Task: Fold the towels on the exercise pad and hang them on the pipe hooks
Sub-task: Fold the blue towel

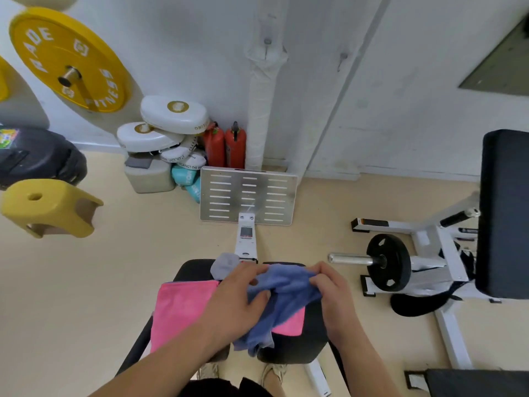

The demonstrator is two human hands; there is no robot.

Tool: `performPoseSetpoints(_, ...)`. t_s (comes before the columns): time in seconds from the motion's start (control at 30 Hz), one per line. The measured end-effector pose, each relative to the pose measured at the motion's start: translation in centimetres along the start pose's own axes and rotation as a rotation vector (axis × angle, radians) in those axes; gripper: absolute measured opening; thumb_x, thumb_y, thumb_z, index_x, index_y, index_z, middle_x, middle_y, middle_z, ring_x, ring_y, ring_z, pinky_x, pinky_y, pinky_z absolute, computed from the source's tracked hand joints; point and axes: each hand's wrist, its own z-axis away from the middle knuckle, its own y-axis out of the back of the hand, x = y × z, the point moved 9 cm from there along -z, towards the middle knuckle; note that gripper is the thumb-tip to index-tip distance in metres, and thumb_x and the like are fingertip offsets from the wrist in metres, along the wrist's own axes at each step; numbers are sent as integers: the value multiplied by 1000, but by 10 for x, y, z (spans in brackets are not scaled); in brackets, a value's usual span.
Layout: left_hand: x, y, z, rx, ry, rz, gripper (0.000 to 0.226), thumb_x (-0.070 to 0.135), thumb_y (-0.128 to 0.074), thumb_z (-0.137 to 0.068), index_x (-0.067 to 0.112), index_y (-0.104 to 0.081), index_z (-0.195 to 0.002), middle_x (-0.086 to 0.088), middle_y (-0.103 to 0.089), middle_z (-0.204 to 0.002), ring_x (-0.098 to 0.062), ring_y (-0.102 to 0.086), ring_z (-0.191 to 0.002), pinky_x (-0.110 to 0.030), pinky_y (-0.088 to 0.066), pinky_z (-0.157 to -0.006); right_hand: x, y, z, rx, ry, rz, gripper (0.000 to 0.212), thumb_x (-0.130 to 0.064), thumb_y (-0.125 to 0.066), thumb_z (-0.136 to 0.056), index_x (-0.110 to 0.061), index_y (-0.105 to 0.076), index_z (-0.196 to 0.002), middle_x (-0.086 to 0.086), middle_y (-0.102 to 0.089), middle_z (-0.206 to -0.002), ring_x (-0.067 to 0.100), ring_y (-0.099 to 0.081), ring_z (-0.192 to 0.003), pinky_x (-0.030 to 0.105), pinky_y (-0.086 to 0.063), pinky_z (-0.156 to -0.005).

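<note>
The left hand [237, 299] and right hand [332, 293] both pinch the bunched blue towel [286, 290], fingers curled into its upper edge, over the middle of the exercise pad [297, 348]. Beneath it the pink towel [183, 308] lies flat, overhanging the pad's left edge; a grey towel [226, 265] sits crumpled at the far edge. The risk — the blue cloth is wadded, so a fold may come out crooked, or drag the pink one off. The pipe [262, 110] and its hook [267, 43] stand well beyond.
</note>
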Motion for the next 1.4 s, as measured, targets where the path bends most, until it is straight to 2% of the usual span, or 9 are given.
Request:
performPoseSetpoints(0.1, 36, 0, -9, -86, -114, 43, 54, 24, -66, -88, 43, -50, -136, 27, -58, -125, 10, -55, -115, -7, -41, -97, -47, -6, 18, -102, 34, -77, 18, -23, -56, -69, -16, -45, -57, 5, -35, -60, 15, -36, -60, 22, -34, -55)
performPoseSetpoints(0.2, 60, -5, -10, -248, -196, 67, 34, 23, -71, -84, 40, -66, -114, 13, -72, -99, -2, -67, -95, -19, -53, -85, -80, 3, 38, -53, 49, -55, 20, -22, -54, -71, -24, -44, -54, 0, -34, -59, 12, -33, -58, 23, -31, -55)
performPoseSetpoints(0.33, 79, 4, -2, -279, -252, 40, 16, 28, -80, -78, 20, -65, -80, 6, -62, -71, -2, -56, -66, -19, -47, -62, -102, 30, 65, 113, 79, -63, 20, -17, -51, -87, -16, -47, -67, 2, -38, -64, 10, -38, -60, 22, -36, -55)
performPoseSetpoints(0.7, 76, 5, 15, -401, -164, -230, 20, 36, -70, -67, 27, -54, -73, 14, -53, -65, -4, -48, -60, -24, -42, -61, -73, 147, 102, 681, -69, -166, 14, -23, -48, -103, -17, -58, -97, 3, -55, -90, 18, -52, -82, 34, -44, -71)
performPoseSetpoints(0.87, 133, -11, 35, -246, -155, 45, 16, 12, -81, -76, 11, -66, -79, 6, -62, -67, 0, -55, -62, -16, -46, -59, -45, 186, 95, 439, -184, 248, 7, -21, -53, -100, -17, -59, -101, 9, -63, -104, 21, -57, -86, 38, -49, -76)
performPoseSetpoints(0.97, 182, -46, 52, -239, -226, 74, 15, 15, -80, -78, 16, -66, -84, -5, -68, -80, -7, -63, -69, -27, -54, -67, -56, 183, 105, 275, -22, 414, 40, -22, -65, -95, -30, -56, -132, -13, -59, -133, 4, -57, -119, 29, -47, -101)
performPoseSetpoints(1.07, 221, -85, 72, -246, -291, 97, 16, 20, -78, -82, 27, -68, -92, 5, -71, -88, -11, -69, -81, -31, -57, -75, -85, 155, 131, -54, 185, 357, 44, -26, -72, -93, -43, -59, -131, -28, -63, -130, -8, -55, -126, 16, -42, -105)
performPoseSetpoints(1.3, 232, -124, 99, -89, -237, 156, 42, 21, -78, -81, 41, -54, -110, 2, -75, -85, -15, -72, -79, -39, -61, -76, -86, 185, 148, -117, 233, 436, 6, -25, -73, -92, -30, -73, -89, -12, -74, -83, -2, -66, -79, 17, -50, -74)
performPoseSetpoints(1.4, 219, -137, 106, -129, -201, 118, 40, 27, -82, -75, 37, -58, -105, 5, -70, -80, -12, -66, -72, -30, -55, -66, -74, 205, 152, -29, 216, 292, 14, -24, -69, -95, -20, -67, -83, 3, -68, -75, 7, -59, -69, 27, -49, -67)
